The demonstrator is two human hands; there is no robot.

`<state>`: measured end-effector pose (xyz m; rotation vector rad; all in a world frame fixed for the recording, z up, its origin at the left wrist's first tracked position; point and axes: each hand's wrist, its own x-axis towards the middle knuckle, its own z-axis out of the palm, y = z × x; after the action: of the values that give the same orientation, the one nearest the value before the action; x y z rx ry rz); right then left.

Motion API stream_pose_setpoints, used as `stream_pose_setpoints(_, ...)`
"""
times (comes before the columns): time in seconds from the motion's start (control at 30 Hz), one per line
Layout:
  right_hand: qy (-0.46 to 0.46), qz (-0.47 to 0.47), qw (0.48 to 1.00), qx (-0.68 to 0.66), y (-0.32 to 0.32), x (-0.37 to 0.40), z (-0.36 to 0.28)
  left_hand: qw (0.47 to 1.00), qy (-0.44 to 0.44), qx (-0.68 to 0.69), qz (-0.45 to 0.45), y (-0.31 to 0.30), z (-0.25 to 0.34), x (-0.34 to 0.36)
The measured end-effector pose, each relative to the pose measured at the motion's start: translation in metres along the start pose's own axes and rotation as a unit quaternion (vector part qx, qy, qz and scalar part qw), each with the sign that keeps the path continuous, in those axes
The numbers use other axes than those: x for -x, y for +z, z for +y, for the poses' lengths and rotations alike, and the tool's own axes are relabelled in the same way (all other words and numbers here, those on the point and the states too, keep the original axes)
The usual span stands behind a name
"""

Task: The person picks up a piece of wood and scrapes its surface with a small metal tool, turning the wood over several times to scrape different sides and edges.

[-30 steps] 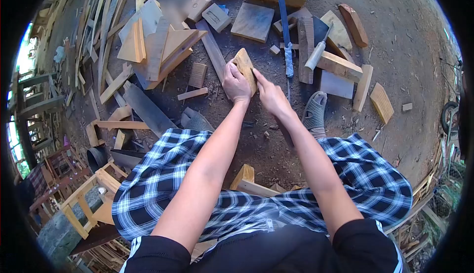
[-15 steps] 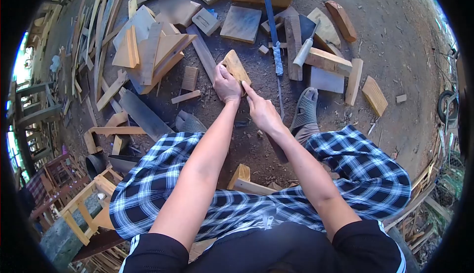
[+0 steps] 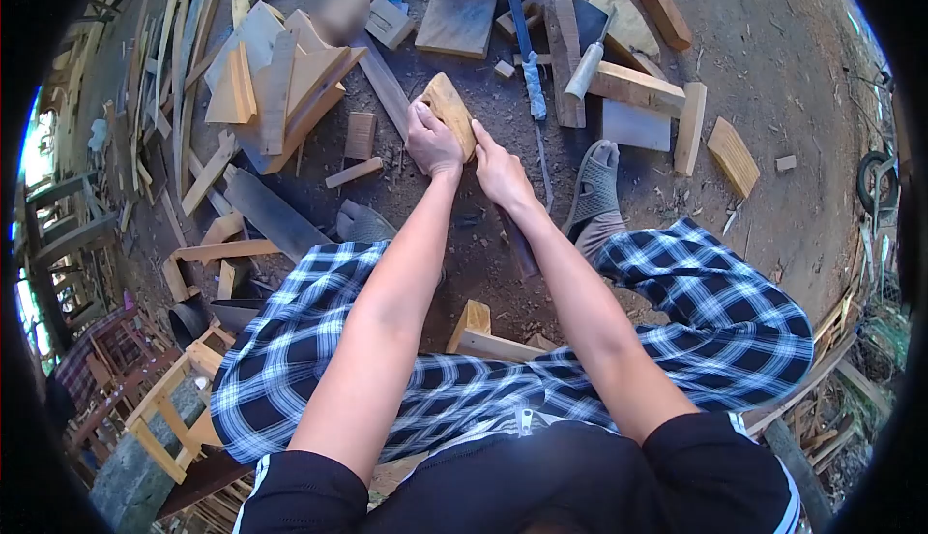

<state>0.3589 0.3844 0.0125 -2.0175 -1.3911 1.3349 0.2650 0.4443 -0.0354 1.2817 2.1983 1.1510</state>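
My left hand point(image 3: 434, 144) is closed around a small shaped wood block point(image 3: 449, 107), its fingers over the near left side. My right hand point(image 3: 501, 169) is closed on a tool with a long dark brown handle point(image 3: 518, 247), which runs back under my right forearm. The index finger of that hand lies along the block's right edge. The tool's working end is hidden, so its exact kind does not show. Both hands are above the dirt ground between my sandalled feet.
A long saw-like tool with a dark bar point(image 3: 522, 27) and a light-handled tool point(image 3: 584, 72) lie among the offcuts ahead. A pile of boards point(image 3: 280, 99) stands to the left. Close to my lap is a wooden piece point(image 3: 474, 326). A square board point(image 3: 458, 22) lies farther forward.
The view has shifted, so the scene sits higher and slightly left. My right hand and its tool have slid a little forward along the block; my left hand keeps its hold.
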Motion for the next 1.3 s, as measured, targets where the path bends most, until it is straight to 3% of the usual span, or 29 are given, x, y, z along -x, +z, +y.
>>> stream_pose_setpoints(0.07,0.004,0.007,1.0,0.002,0.0,-0.006,-0.003,1.0,-0.007,0.02,-0.001,0.0,0.004,-0.004)
stream_pose_setpoints(0.27,0.021,-0.104,0.994,0.035,-0.032,0.022,-0.016,1.0,-0.008,0.011,0.0,0.002,-0.002,-0.004)
stream_pose_setpoints(0.83,-0.032,-0.004,0.998,0.047,-0.005,0.044,-0.014,0.998,-0.025,0.045,-0.025,0.0,-0.001,-0.005)
stream_pose_setpoints(0.97,-0.066,0.034,0.992,0.107,-0.008,-0.002,-0.023,0.994,-0.017,0.095,-0.049,0.001,-0.009,-0.006)
stream_pose_setpoints(1.13,-0.055,0.005,0.994,0.096,-0.012,0.023,-0.021,0.99,-0.011,0.135,-0.043,-0.002,-0.003,-0.004)
stream_pose_setpoints(1.3,-0.063,0.004,0.996,0.065,-0.014,-0.016,-0.028,0.997,-0.001,0.067,-0.038,-0.003,-0.002,-0.003)
